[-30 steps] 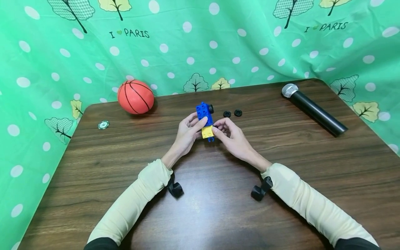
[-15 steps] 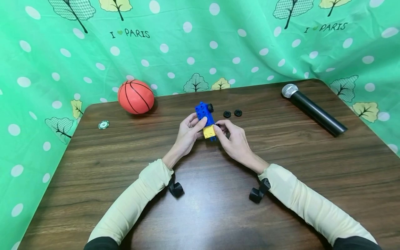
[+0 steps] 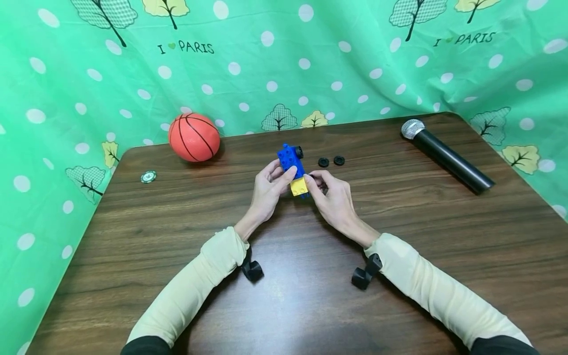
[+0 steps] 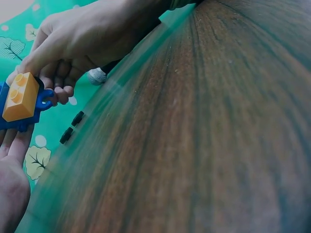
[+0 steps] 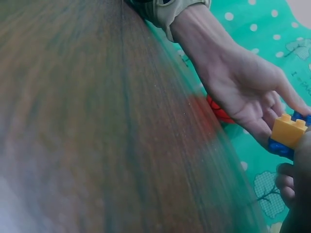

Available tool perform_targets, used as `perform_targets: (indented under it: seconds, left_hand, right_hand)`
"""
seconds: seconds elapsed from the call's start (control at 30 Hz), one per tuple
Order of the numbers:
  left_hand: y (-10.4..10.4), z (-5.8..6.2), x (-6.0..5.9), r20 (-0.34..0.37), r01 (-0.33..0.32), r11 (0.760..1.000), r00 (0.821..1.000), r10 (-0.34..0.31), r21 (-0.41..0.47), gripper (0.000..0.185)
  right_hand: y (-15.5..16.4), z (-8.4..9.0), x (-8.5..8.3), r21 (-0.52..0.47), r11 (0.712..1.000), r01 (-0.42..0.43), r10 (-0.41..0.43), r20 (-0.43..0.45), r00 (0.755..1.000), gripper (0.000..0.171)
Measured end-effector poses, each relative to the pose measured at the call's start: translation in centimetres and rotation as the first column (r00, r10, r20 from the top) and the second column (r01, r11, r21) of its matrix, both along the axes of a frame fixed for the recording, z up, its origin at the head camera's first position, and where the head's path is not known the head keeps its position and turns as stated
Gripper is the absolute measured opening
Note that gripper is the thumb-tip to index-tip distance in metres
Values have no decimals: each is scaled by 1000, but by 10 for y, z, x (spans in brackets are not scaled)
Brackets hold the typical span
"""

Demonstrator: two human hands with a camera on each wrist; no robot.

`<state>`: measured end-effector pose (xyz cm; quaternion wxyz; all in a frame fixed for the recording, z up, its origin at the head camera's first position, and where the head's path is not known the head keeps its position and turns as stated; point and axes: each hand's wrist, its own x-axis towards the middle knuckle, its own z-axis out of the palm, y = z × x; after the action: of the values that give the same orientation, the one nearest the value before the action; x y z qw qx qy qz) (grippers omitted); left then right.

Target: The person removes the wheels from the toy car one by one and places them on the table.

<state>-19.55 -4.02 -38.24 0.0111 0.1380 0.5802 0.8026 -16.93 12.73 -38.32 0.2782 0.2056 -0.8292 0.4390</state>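
Observation:
A blue brick toy car point(image 3: 290, 160) with a yellow brick point(image 3: 299, 187) on its near end is held just above the brown table point(image 3: 399, 236). My left hand point(image 3: 284, 175) grips the car's left side, thumb on the blue studs. From the right, my right hand point(image 3: 312, 183) pinches the near end beside the yellow brick. One black wheel point(image 3: 300, 152) sits on the car's far end. In the left wrist view the right hand's fingers point(image 4: 58, 82) curl round the yellow brick point(image 4: 20, 97) and a blue hook point(image 4: 44, 99). In the right wrist view the left hand point(image 5: 243, 92) cradles the yellow brick point(image 5: 289, 131).
Two loose black wheels point(image 3: 323, 161) point(image 3: 339, 160) lie just right of the car. An orange basketball point(image 3: 194, 137) sits at the back left, a small green chip point(image 3: 148, 176) near the left edge, and a black microphone point(image 3: 445, 155) at the back right. Green dotted cloth point(image 3: 266, 64) hangs behind.
My right hand has slid left and closed in on the car's near end, covering the blue hook below the yellow brick. The left hand and car have barely moved.

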Motion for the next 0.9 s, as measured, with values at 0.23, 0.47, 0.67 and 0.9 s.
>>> perform_targets:
  seconds: [0.23,0.47,0.67,0.9]
  left_hand:
    - [2,-1,1,-15,-18,999,1000,17,-29,45]
    - [2,-3,-1,-107,-102,988,990,90,-116,43]
    - [2,-3,-2,-146,-123,984,984,104,-129,43]
    - [-1,-6,-3,-144,-134,984,983,116,-122,45]
  right_hand:
    - [1,0,0,7,999,36,-36,-14,999,22]
    - [7,0,-3,6,998,70,-70,-36,997,21]
    - [15,-1,-8,29,999,17,-14,-87,996,19]
    - [26,-1,-13,121,993,9,14,-187,982,24]
